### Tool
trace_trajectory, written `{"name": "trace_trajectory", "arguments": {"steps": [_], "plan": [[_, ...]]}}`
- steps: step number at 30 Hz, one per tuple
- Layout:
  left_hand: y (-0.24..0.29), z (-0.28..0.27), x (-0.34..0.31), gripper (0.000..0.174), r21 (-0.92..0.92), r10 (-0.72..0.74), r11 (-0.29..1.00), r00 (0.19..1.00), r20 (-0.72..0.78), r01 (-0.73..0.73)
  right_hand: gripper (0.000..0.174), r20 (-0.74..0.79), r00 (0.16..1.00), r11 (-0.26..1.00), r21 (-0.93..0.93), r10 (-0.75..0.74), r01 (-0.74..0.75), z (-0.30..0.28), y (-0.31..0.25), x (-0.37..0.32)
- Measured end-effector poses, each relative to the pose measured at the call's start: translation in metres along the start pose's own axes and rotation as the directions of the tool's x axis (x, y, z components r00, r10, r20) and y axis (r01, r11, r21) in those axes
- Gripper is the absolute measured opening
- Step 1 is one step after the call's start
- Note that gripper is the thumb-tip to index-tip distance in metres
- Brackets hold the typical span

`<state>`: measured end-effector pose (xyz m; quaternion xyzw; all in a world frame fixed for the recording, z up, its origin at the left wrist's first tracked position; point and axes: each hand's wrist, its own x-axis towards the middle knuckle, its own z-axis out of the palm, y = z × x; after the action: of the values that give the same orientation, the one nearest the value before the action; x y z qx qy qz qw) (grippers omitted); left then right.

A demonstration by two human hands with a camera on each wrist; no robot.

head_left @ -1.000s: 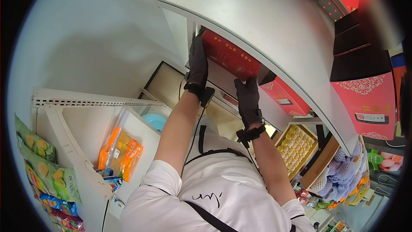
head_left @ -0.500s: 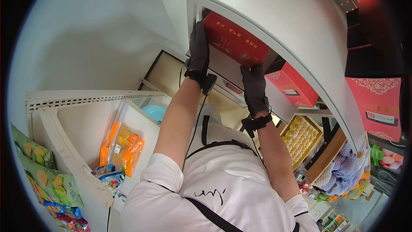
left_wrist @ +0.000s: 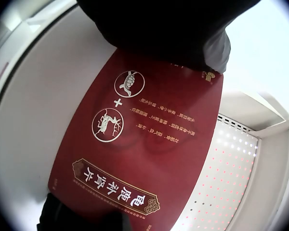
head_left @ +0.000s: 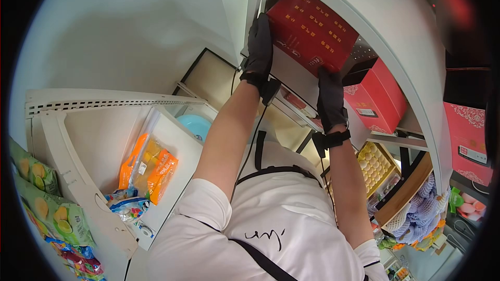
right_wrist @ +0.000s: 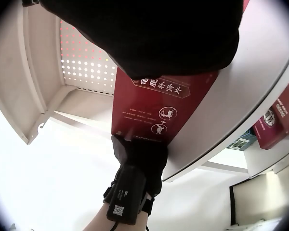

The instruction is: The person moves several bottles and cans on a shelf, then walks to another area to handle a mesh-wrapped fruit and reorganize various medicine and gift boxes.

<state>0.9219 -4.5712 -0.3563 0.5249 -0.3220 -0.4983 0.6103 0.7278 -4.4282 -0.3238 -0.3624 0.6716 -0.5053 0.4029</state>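
A dark red box (head_left: 312,31) with gold lettering lies in a white shelf bay; its front carries a turtle and a deer emblem (left_wrist: 107,126). My left hand (head_left: 259,47), in a dark glove, holds the box's left end. At its front right corner my right hand (head_left: 330,96), gloved likewise, grips the other end. The right wrist view also shows the left hand (right_wrist: 142,156) at the box's end. In both wrist views the near glove hides part of the box.
Pink boxes (head_left: 377,96) stand right of the bay. The upper shelf edge (head_left: 364,18) curves above the hands. Yellow balls (head_left: 376,169) fill a tray at lower right. A white rack (head_left: 88,166) with orange packs (head_left: 151,169) is at left, with green snack bags (head_left: 57,213).
The head view has shifted, and more of the red box's lettered top now shows. Both hands have stayed at its ends and appear further right and higher in the head view.
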Motion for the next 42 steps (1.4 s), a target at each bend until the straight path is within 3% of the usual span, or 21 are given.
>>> {"name": "trace_trajectory", "arguments": {"steps": [4,17,21,25,28,29,31,33,34,35,36,37,38,39,41,42], "plan": [[0.008,-0.003,-0.002,0.078,-0.007,-0.072,0.997,0.993,0.098,0.073,0.039,-0.012,1.000,1.000,-0.001,-0.017,0.017,0.001,0.000,0.001],[0.002,-0.002,0.001,0.078,0.019,-0.046,0.999,0.997,0.062,0.045,0.047,0.021,1.000,1.000,0.015,-0.008,0.008,-0.003,0.018,0.011],[0.004,0.001,-0.002,0.075,-0.006,0.025,1.000,0.999,0.049,-0.025,0.035,0.000,0.991,0.990,0.046,-0.134,0.133,-0.002,0.021,0.013],[0.014,0.003,-0.013,0.069,-0.028,0.060,0.998,0.998,0.007,-0.060,0.041,0.068,0.997,0.999,-0.010,-0.044,0.045,-0.009,-0.002,-0.002],[0.025,-0.001,-0.021,0.061,0.011,0.013,1.000,1.000,0.018,-0.013,0.072,0.121,0.991,0.998,-0.013,-0.056,0.058,-0.019,-0.005,-0.014],[0.029,-0.004,-0.024,0.061,0.001,0.036,0.999,0.999,0.022,-0.036,0.072,0.120,0.989,0.997,-0.005,-0.081,0.082,-0.022,-0.005,-0.021],[0.032,-0.012,-0.028,0.058,0.108,-0.015,0.994,1.000,0.015,0.014,0.079,0.087,0.995,0.969,-0.244,0.052,-0.029,-0.034,-0.005,-0.037],[0.044,-0.020,-0.041,0.060,0.112,-0.102,0.988,0.994,-0.049,0.107,0.056,0.355,0.934,0.825,-0.541,0.048,0.164,-0.065,-0.018,-0.059],[0.049,-0.026,-0.050,0.058,0.080,-0.087,0.992,0.993,-0.084,0.093,0.056,0.545,0.825,0.634,-0.588,-0.149,0.503,-0.082,-0.020,-0.071],[0.053,-0.032,-0.060,0.056,0.050,-0.074,0.996,0.990,-0.118,0.080,0.056,0.723,0.636,0.348,-0.543,-0.269,0.765,-0.093,-0.024,-0.077],[0.059,-0.036,-0.071,0.056,0.042,-0.047,0.998,0.993,-0.112,0.052,0.056,0.720,0.628,0.334,-0.538,-0.296,0.774,-0.095,-0.036,-0.082],[0.065,-0.039,-0.081,0.051,-0.008,0.126,0.991,0.968,-0.218,-0.131,0.058,0.671,0.738,0.776,-0.428,-0.072,0.464,-0.091,-0.061,-0.095],[0.074,-0.041,-0.085,0.046,-0.041,0.280,0.950,0.902,-0.329,-0.310,0.060,0.681,0.710,0.971,-0.240,0.179,-0.014,-0.090,-0.087,-0.108],[0.090,-0.046,-0.087,0.046,-0.048,0.299,0.942,0.897,-0.325,-0.332,0.060,0.683,0.714,0.973,-0.229,0.156,0.006,-0.095,-0.128,-0.126],[0.134,-0.053,-0.093,0.042,-0.157,0.386,0.848,0.792,-0.473,-0.507,0.065,0.787,0.578,0.957,-0.289,0.218,0.033,-0.109,-0.214,-0.163],[0.165,-0.046,-0.105,0.042,-0.163,0.399,0.837,0.786,-0.471,-0.523,0.065,0.789,0.582,0.959,-0.280,0.200,0.050,-0.117,-0.228,-0.169]]}}
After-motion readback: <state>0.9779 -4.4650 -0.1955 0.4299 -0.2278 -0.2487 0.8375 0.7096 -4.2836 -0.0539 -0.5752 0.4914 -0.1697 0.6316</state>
